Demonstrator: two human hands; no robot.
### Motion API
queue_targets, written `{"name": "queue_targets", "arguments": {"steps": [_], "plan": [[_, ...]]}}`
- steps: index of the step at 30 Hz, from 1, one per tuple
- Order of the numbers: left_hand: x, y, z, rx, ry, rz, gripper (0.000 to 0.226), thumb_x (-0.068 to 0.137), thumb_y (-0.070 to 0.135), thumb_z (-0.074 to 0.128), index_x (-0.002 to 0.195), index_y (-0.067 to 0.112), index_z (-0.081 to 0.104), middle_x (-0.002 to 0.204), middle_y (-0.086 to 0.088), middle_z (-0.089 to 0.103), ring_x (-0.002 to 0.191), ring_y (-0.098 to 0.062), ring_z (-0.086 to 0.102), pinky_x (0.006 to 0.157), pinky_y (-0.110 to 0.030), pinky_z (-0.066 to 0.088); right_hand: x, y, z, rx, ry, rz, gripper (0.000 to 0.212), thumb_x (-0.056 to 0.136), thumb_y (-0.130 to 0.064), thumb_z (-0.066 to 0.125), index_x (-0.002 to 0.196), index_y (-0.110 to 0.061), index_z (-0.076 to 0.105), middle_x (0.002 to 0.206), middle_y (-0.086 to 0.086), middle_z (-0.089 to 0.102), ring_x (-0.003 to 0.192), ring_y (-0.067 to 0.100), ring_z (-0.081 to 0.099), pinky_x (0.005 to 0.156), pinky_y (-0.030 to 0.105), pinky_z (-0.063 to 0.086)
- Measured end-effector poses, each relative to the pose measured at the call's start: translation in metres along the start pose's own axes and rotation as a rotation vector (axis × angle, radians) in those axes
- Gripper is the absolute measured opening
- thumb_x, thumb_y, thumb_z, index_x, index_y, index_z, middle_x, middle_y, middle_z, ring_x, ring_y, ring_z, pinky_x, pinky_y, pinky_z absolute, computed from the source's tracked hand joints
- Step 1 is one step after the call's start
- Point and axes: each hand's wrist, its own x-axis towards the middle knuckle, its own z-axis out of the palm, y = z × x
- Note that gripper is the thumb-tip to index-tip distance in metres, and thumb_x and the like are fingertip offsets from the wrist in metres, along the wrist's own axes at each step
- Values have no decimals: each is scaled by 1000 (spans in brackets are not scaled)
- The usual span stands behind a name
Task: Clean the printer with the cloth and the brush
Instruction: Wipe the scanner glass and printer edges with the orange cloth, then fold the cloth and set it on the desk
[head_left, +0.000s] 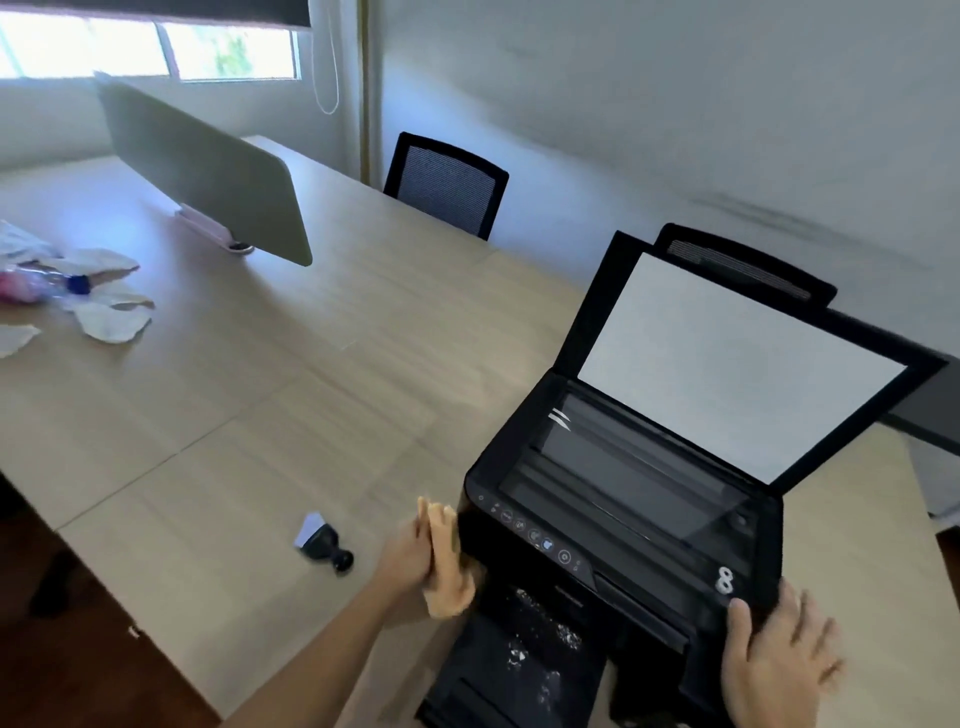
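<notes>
At the lower right of the frame, we are bracing the printer (623, 519) with our right hand (774, 665), fingers spread wide against its corner. Left of it, our left hand (415, 558) is gripping the tan cloth (447, 561) against the printer's side. The brush (324, 543) is lying on the desk (234, 389) nearby.

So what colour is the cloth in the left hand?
Tan or beige cloth, held against the printer's side; head view.

Single head cam, wide-angle, looking fwd and down, tilted, close over printer (623, 509), desk (260, 415) stretching beyond
</notes>
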Motion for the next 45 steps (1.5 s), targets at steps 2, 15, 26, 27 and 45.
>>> {"name": "queue_targets", "arguments": {"steps": [2, 15, 26, 27, 45], "plan": [[-7, 8, -35, 64, 67, 155, 42, 101, 37, 38, 113, 9, 68, 112, -16, 71, 104, -25, 65, 91, -36, 49, -15, -25, -5, -74, 155, -165, 60, 90, -51, 37, 134, -12, 47, 139, 23, 48, 130, 46, 37, 105, 58, 27], [1, 153, -172, -38, -249, 858, 25, 83, 15, 70, 61, 5, 63, 64, 10, 48, 64, -3, 45, 64, -20, 35, -74, -315, 4, 577, -562, -640, 32, 78, -19, 67, 62, -38, 47, 58, -19, 54, 55, 3, 48, 51, 13, 31], [124, 132, -267, -140, -157, 641, 22, 85, 13, 71, 66, 4, 69, 64, 3, 46, 63, -6, 42, 56, -23, 33, -32, -330, 28, 439, -550, -430, 25, 84, -24, 68, 62, -15, 62, 52, -2, 60, 51, 8, 52, 54, 19, 39], [137, 128, -269, -117, -159, 603, 21, 85, 13, 71, 66, 4, 70, 64, 2, 49, 64, -8, 44, 58, -26, 35, -24, -337, 34, 417, -521, -412, 24, 84, -23, 68, 63, -14, 64, 54, -1, 61, 53, 12, 52, 55, 19, 39], [146, -11, -305, -19, -578, 111, 40, 52, 46, 89, 74, 13, 80, 72, 5, 74, 75, -3, 67, 70, -10, 49, -110, -301, 105, 342, -660, -380, 18, 85, -9, 63, 74, -24, 63, 57, -23, 59, 58, -5, 56, 57, 13, 38]]}}
